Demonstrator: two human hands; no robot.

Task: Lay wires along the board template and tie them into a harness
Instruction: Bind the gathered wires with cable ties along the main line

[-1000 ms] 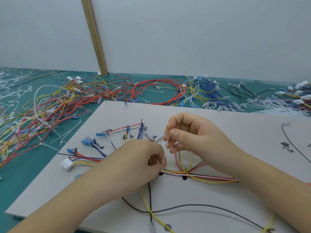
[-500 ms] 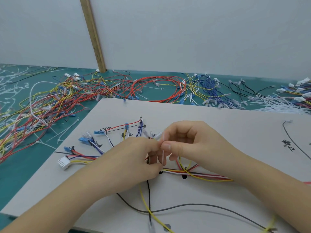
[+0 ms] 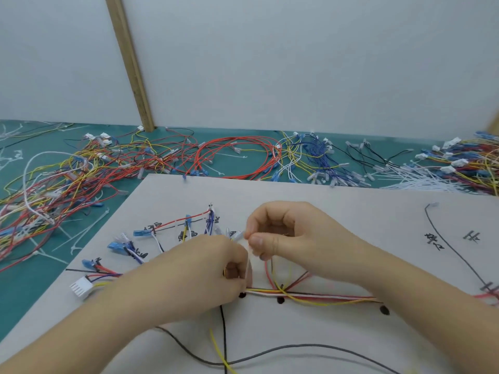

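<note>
Both hands meet over the middle of the board template [image 3: 337, 211], almost touching each other. The left hand [image 3: 199, 268] lies knuckles up with its fingers curled under, gripping the wire bundle [image 3: 310, 295] where the strands gather at its fingertips. The right hand [image 3: 283, 236] sits just above and to the right, fingers curled, with thumb and forefinger pinching a thin translucent cable tie [image 3: 249, 251] that runs down toward the left hand's knuckles (its lower end is hidden between the hands, so whether it circles the bundle cannot be told). From under the left hand the bundle runs rightward along the board, red, yellow, white and dark strands lying side by side, passing beneath the right wrist; a few red and yellow strands loop up from it toward the right palm. Black dots [image 3: 280, 300] are marked on the board just below this run. To the left of the hands, short branches fan out across the board to blue terminals [image 3: 140, 233] and a white multi-pin connector [image 3: 81, 288] near the board's left edge, beside handwritten labels. A grey wire [image 3: 297, 346] and a yellow wire [image 3: 218, 352] cross the board nearer the person, below the hands. Beyond the board, the green surface [image 3: 27, 298] carries heaps of loose wires [image 3: 67, 184] in red, yellow, blue and white, with spare white cable ties [image 3: 421, 182] piled at the far right. A wooden strip [image 3: 129, 63] leans against the pale wall behind.
</note>
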